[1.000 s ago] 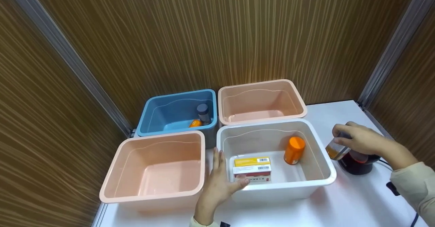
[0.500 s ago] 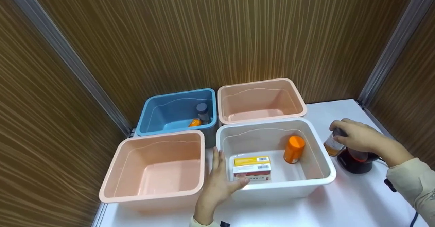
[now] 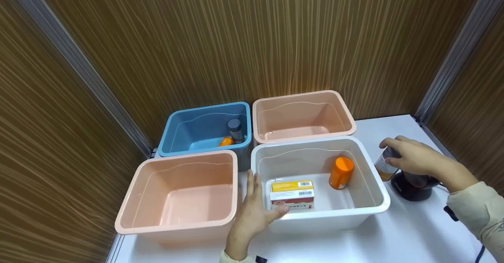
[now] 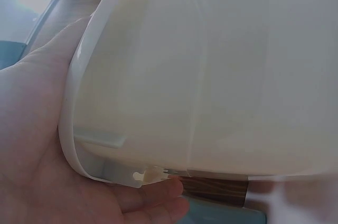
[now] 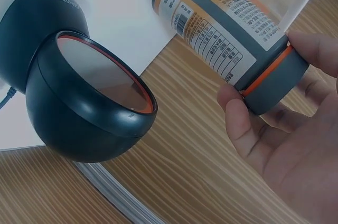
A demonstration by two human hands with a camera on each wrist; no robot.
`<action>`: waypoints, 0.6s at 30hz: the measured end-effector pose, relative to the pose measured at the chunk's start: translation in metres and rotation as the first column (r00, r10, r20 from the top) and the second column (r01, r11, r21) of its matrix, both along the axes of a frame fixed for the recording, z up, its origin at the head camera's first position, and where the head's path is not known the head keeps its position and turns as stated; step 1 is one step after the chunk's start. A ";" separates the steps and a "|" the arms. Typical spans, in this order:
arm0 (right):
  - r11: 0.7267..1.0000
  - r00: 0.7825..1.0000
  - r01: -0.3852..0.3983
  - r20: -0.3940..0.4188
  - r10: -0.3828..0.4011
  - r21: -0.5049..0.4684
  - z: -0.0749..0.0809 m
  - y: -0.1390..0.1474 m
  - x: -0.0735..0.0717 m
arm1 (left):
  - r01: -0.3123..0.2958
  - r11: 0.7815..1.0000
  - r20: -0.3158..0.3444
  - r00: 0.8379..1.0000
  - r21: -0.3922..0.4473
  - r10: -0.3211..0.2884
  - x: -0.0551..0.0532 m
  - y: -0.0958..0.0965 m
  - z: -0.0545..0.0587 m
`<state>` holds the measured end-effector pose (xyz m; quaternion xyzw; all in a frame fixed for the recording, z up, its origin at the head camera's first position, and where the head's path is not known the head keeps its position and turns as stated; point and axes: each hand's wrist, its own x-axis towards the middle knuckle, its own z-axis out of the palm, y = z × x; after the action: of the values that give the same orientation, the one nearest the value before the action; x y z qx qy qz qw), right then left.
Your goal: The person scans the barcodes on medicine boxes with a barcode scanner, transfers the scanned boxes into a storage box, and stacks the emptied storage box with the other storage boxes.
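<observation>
My right hand (image 3: 417,156) grips a bottle (image 5: 219,28) by its dark grey cap, fingers and thumb around it. Its label is orange, grey and white, with a printed table and barcode. In the head view it is just right of the white bin (image 3: 319,215), beside a black round-headed scanner (image 5: 90,102). My left hand (image 3: 252,215) rests on the white bin's front-left corner, fingers straight along the side and thumb over the front rim. Inside that bin, small boxes (image 3: 292,195), one yellow and one white and red, lie left of an orange bottle (image 3: 341,173).
A blue bin (image 3: 197,133) at the back left holds a grey-capped bottle (image 3: 235,131) and an orange item (image 3: 226,141). Two peach bins stand near it, one front left (image 3: 177,192) and one back right (image 3: 303,117). Wood-grain panels (image 3: 252,38) enclose the white table (image 3: 393,231).
My right hand has shifted slightly left with the bottle, which now stands more upright. The red glow in the scanner has gone dark. My left hand has stayed put.
</observation>
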<state>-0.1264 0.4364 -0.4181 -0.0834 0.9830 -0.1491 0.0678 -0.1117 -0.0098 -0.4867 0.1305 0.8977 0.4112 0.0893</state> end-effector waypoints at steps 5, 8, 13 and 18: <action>1.000 0.999 0.027 0.028 -0.027 -0.013 0.001 0.002 0.001 | -0.003 1.000 0.005 1.000 -0.012 0.003 0.000 0.000 0.001; 0.998 0.998 0.048 0.039 -0.047 -0.027 0.002 0.004 0.001 | -0.007 1.000 0.010 1.000 -0.016 0.007 0.000 0.000 0.001; 0.999 0.999 0.032 0.029 -0.032 -0.022 0.004 0.007 0.001 | -0.013 1.000 0.018 1.000 -0.027 0.013 0.000 0.001 0.002; 1.000 1.000 -0.013 -0.004 0.013 -0.013 0.004 0.011 0.004 | -0.001 1.000 -0.009 1.000 -0.021 0.000 0.001 0.001 0.002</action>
<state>-0.1228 0.4478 -0.4137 -0.0906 0.9816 -0.1548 0.0662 -0.1109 -0.0091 -0.4852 0.1312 0.9023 0.4013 0.0865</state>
